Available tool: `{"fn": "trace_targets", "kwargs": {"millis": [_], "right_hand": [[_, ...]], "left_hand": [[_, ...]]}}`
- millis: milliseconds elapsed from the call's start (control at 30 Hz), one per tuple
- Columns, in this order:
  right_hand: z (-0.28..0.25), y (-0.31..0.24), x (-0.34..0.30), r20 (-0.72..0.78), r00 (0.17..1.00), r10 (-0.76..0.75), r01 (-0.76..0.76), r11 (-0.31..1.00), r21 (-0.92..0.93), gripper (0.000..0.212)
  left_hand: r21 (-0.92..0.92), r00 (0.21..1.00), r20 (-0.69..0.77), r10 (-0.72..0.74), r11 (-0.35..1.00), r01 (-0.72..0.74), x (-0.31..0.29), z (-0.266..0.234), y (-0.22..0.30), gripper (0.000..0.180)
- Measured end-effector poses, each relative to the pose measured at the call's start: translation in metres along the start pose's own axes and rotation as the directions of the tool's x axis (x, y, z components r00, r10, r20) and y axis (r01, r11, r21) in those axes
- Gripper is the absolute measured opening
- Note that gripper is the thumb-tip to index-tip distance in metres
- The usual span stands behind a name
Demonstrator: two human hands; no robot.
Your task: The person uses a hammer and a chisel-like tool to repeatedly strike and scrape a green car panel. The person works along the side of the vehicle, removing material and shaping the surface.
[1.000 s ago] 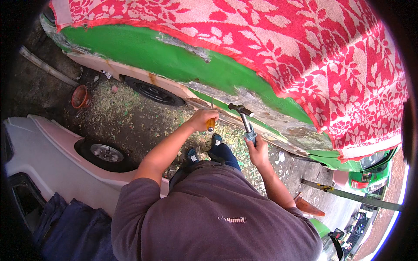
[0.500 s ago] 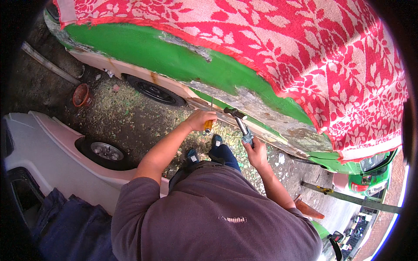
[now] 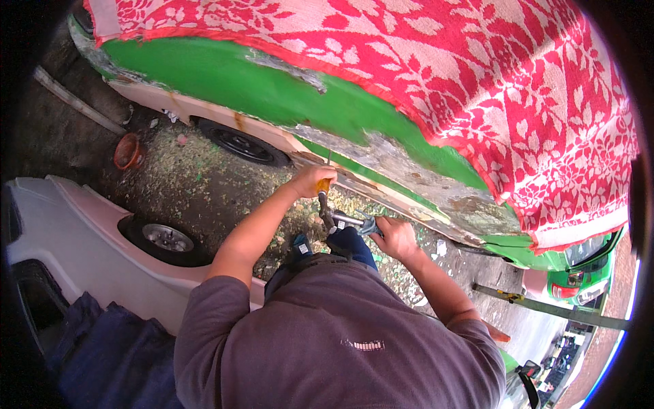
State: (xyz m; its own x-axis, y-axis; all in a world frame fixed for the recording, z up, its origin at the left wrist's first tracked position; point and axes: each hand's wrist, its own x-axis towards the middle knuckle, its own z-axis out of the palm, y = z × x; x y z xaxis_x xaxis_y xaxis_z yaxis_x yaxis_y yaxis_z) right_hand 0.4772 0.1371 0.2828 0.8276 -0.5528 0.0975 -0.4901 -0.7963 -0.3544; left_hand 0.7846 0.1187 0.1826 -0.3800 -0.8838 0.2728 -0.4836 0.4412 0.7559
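My left hand (image 3: 312, 183) is closed round a screwdriver (image 3: 323, 185) with an amber handle. Its thin shaft points away from me at the lower side of a green car (image 3: 204, 71), whose paint there is chipped and stripped. Whether the tip touches the panel I cannot tell. My right hand (image 3: 395, 237) grips a hammer (image 3: 351, 219) with a bright metal shaft and a blue-grey grip. The dark hammer head lies at the butt end of the screwdriver handle, seemingly against it.
A red and pale floral towel (image 3: 477, 88) covers the car's upper part. Behind me on the left stands a pale car (image 3: 88, 252) with a dark cloth (image 3: 112, 347) on it. An orange-brown pot (image 3: 127, 151) sits on ground littered with paint flakes. A metal bar (image 3: 545, 308) crosses at right.
My right hand has swung the hammer left and toward me, bringing its head from beside the panel to the screwdriver's butt. My left hand has barely moved.
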Motion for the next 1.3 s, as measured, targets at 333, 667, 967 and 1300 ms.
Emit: {"fn": "trace_targets", "kwargs": {"millis": [333,667,967,1300], "right_hand": [[0.006,0.015,-0.001,0.012,0.968,0.251,-0.25,0.966,-0.064,0.03],[-0.003,-0.006,-0.013,-0.014,1.0,-0.014,0.015,0.998,0.054,0.032],[-0.002,0.002,-0.011,0.038,0.997,0.07,-0.071,0.997,0.029,0.032],[0.004,-0.003,0.004,0.062,0.998,0.023,-0.022,1.0,-0.015,0.031]], "left_hand": [[0.128,0.992,-0.104,0.067,0.99,-0.053,-0.006,0.019,0.007,0.028],[-0.011,0.999,-0.032,0.024,1.0,-0.024,0.004,0.007,0.001,0.021],[0.078,1.0,-0.008,0.022,0.997,-0.021,0.0,0.008,-0.003,0.027],[0.052,1.0,-0.026,0.008,0.999,-0.007,-0.004,0.008,-0.008,0.029]]}}
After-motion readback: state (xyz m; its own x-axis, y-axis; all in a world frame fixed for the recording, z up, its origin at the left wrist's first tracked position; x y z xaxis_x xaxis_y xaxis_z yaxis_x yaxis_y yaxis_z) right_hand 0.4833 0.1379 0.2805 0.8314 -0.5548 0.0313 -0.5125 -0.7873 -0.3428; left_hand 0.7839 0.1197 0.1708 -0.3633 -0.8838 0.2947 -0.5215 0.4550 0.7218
